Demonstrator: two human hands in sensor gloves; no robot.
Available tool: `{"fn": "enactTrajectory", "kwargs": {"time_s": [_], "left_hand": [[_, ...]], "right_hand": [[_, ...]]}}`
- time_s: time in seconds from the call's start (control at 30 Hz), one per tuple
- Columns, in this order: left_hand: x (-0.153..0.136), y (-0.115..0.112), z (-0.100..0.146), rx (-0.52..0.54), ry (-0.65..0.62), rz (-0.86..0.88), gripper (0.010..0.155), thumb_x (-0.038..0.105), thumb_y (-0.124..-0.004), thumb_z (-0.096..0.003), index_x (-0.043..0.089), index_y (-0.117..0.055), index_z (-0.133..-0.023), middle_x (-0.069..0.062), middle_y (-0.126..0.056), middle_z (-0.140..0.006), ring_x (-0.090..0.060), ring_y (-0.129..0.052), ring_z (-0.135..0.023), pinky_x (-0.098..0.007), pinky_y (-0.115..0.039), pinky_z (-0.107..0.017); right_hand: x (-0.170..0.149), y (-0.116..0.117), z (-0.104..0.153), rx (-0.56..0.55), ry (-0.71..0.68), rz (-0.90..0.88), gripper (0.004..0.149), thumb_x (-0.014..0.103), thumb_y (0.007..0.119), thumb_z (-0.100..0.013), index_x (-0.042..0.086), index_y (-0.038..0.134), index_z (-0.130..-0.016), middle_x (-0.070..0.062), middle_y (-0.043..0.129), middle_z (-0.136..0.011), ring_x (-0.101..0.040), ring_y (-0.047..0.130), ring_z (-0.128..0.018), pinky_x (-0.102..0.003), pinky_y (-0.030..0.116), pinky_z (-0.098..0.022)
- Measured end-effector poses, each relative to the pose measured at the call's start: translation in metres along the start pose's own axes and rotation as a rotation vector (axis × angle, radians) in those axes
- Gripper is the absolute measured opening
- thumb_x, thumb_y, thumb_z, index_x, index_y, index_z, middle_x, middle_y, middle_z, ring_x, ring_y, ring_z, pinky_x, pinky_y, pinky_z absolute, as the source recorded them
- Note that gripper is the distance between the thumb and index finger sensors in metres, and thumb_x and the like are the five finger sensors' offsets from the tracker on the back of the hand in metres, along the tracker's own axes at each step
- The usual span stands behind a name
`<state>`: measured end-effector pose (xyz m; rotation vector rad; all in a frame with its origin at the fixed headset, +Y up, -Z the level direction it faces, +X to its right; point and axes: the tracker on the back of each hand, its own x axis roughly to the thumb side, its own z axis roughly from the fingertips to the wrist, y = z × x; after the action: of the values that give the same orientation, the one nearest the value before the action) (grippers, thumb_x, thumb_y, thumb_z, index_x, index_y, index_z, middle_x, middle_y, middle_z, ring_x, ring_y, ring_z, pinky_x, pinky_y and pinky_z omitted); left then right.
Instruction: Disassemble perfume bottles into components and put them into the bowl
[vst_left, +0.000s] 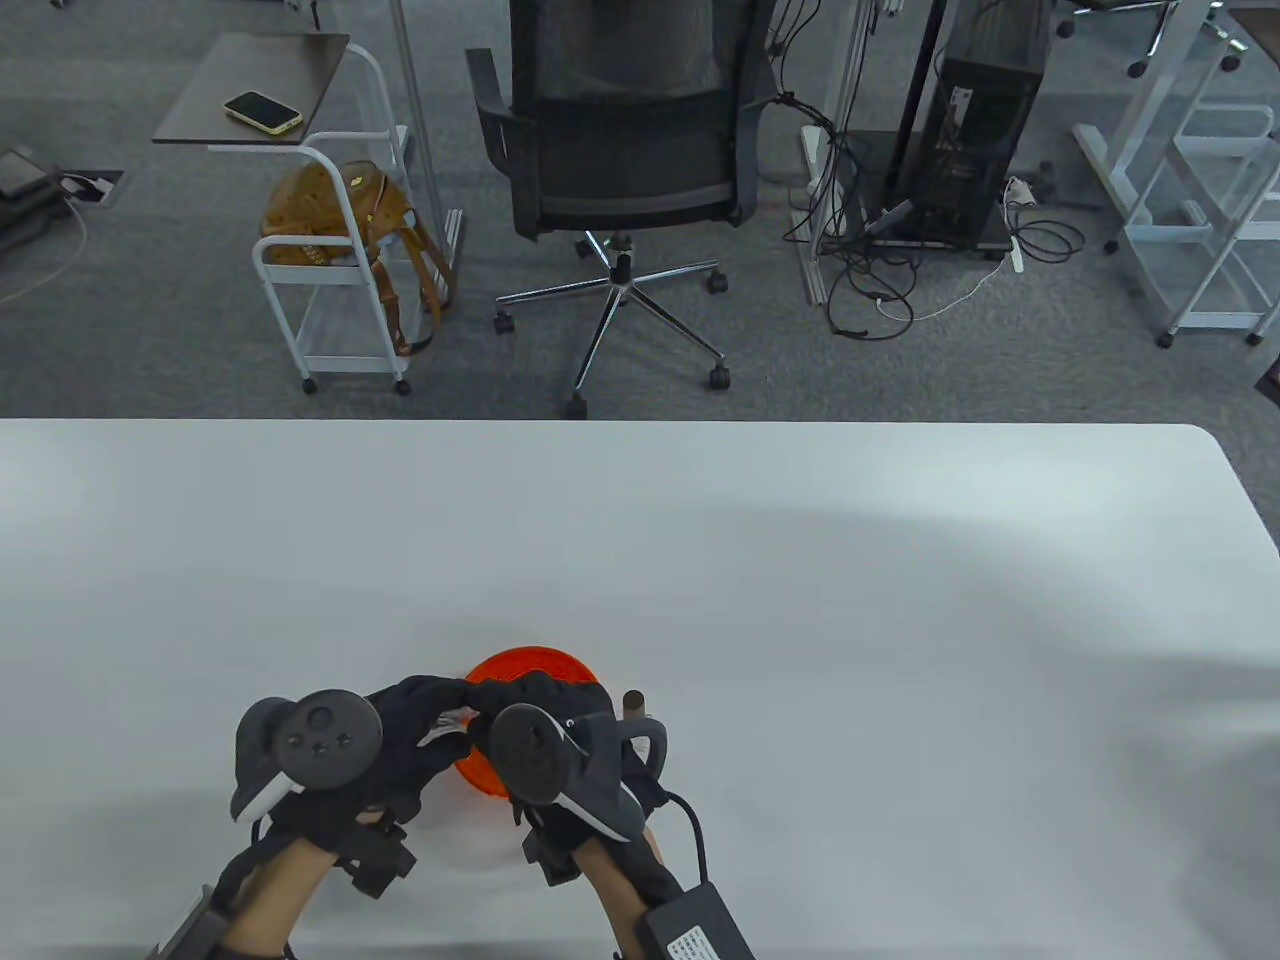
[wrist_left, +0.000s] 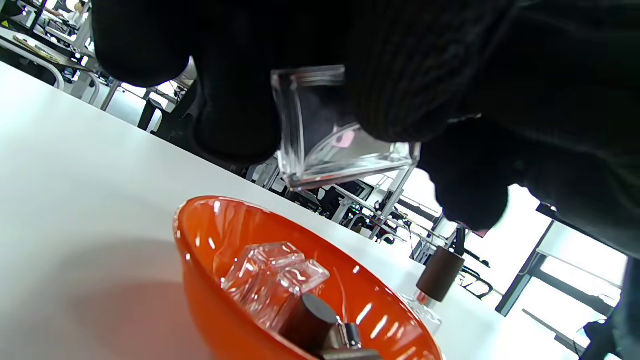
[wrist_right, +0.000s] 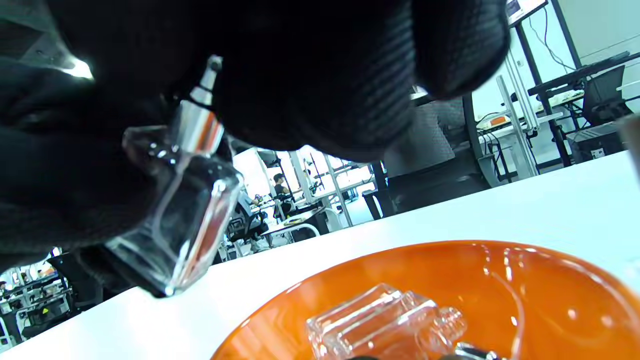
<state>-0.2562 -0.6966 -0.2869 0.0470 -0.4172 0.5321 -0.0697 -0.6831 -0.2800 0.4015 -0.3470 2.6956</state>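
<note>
Both gloved hands meet low over the orange bowl (vst_left: 530, 664) near the table's front edge. My left hand (vst_left: 425, 725) grips the square clear glass body of a perfume bottle (wrist_left: 327, 137), tilted above the bowl's rim (wrist_left: 200, 235). In the right wrist view this bottle (wrist_right: 175, 215) shows a bare silver spray collar (wrist_right: 200, 127) and thin stem with no cap. My right hand (vst_left: 560, 705) curls its fingers (wrist_right: 320, 85) around that sprayer top. In the bowl lie a clear glass bottle (wrist_left: 270, 280), a brown cap (wrist_left: 307, 320) and a silver pump part (wrist_left: 347, 337).
Another perfume bottle with a brown cap (vst_left: 633, 704) stands on the white table (vst_left: 800, 600) just right of the bowl, also in the left wrist view (wrist_left: 440, 272). An office chair (vst_left: 625, 130) and a trolley (vst_left: 340, 260) stand beyond the far edge.
</note>
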Motion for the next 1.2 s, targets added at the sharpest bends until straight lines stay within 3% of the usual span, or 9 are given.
{"fn": "enactTrajectory", "kwargs": {"time_s": [0.13,0.27,0.43,0.57,0.73,0.87,1.0,1.13,1.2], "left_hand": [[0.0015,-0.0001,-0.0009,0.015,0.010,-0.022,0.053,0.036,-0.091,-0.0408,0.021,-0.086,-0.092,-0.012,-0.098,-0.089,-0.029,-0.107,-0.067,-0.056,-0.079,-0.058],[-0.0008,-0.0011,0.0001,-0.008,0.010,-0.008,0.053,0.036,-0.091,-0.0405,0.022,-0.087,-0.092,-0.011,-0.098,-0.089,-0.029,-0.107,-0.068,-0.056,-0.079,-0.058],[0.0008,-0.0003,-0.0016,0.012,0.013,-0.009,0.053,0.036,-0.090,-0.0409,0.021,-0.086,-0.092,-0.012,-0.097,-0.089,-0.029,-0.107,-0.067,-0.056,-0.079,-0.058],[-0.0011,-0.0023,-0.0011,-0.017,0.009,0.002,0.053,0.036,-0.091,-0.0406,0.022,-0.086,-0.092,-0.011,-0.097,-0.089,-0.029,-0.107,-0.068,-0.056,-0.078,-0.058],[0.0001,-0.0016,-0.0008,0.010,0.014,-0.023,0.053,0.036,-0.090,-0.0409,0.021,-0.086,-0.092,-0.012,-0.098,-0.089,-0.029,-0.107,-0.067,-0.056,-0.079,-0.058],[-0.0027,-0.0012,-0.0003,-0.002,0.014,0.001,0.053,0.037,-0.091,-0.0406,0.022,-0.086,-0.092,-0.011,-0.098,-0.089,-0.029,-0.107,-0.068,-0.056,-0.079,-0.058],[-0.0014,-0.0015,-0.0020,0.014,0.016,-0.010,0.053,0.036,-0.090,-0.0409,0.021,-0.086,-0.092,-0.012,-0.098,-0.088,-0.029,-0.107,-0.067,-0.056,-0.079,-0.058],[-0.0006,-0.0030,-0.0019,-0.011,0.005,-0.010,0.053,0.037,-0.091,-0.0407,0.022,-0.086,-0.092,-0.011,-0.098,-0.089,-0.029,-0.107,-0.068,-0.056,-0.078,-0.058],[0.0011,-0.0035,-0.0019,-0.005,0.001,-0.025,0.053,0.036,-0.090,-0.0410,0.021,-0.086,-0.092,-0.012,-0.098,-0.089,-0.029,-0.107,-0.067,-0.056,-0.079,-0.058]], "right_hand": [[-0.0004,0.0014,0.0000,0.055,-0.007,-0.020,0.048,0.041,0.085,-0.036,0.034,0.079,-0.082,0.007,0.091,-0.080,-0.007,0.102,-0.053,-0.049,0.080,-0.059],[-0.0004,0.0009,0.0002,0.018,-0.007,0.004,0.042,0.049,0.079,-0.035,0.035,0.088,-0.074,0.009,0.101,-0.062,-0.005,0.106,-0.039,-0.047,0.083,-0.056],[-0.0012,0.0009,-0.0001,0.059,-0.009,-0.022,0.047,0.040,0.085,-0.036,0.034,0.079,-0.082,0.006,0.090,-0.081,-0.006,0.102,-0.054,-0.049,0.080,-0.059],[-0.0021,0.0000,-0.0001,0.019,-0.003,-0.006,0.042,0.049,0.079,-0.035,0.035,0.089,-0.074,0.009,0.101,-0.061,-0.005,0.105,-0.038,-0.047,0.083,-0.056],[-0.0038,0.0012,-0.0004,0.062,0.005,-0.049,0.048,0.039,0.086,-0.035,0.034,0.078,-0.083,0.006,0.090,-0.082,-0.006,0.102,-0.055,-0.049,0.080,-0.059],[-0.0044,-0.0005,-0.0009,0.026,0.007,-0.027,0.042,0.047,0.081,-0.036,0.035,0.087,-0.075,0.010,0.100,-0.063,-0.005,0.105,-0.040,-0.047,0.083,-0.056],[-0.0059,0.0003,-0.0016,0.067,0.010,-0.064,0.047,0.039,0.086,-0.036,0.034,0.079,-0.082,0.007,0.090,-0.081,-0.006,0.103,-0.054,-0.048,0.080,-0.059],[-0.0075,-0.0005,-0.0019,0.031,0.019,-0.037,0.041,0.047,0.081,-0.035,0.035,0.088,-0.074,0.009,0.100,-0.064,-0.005,0.106,-0.040,-0.047,0.083,-0.056],[-0.0074,-0.0002,-0.0018,0.060,0.013,-0.058,0.044,0.043,0.084,-0.035,0.035,0.083,-0.078,0.009,0.096,-0.072,-0.006,0.104,-0.048,-0.048,0.082,-0.058]]}}
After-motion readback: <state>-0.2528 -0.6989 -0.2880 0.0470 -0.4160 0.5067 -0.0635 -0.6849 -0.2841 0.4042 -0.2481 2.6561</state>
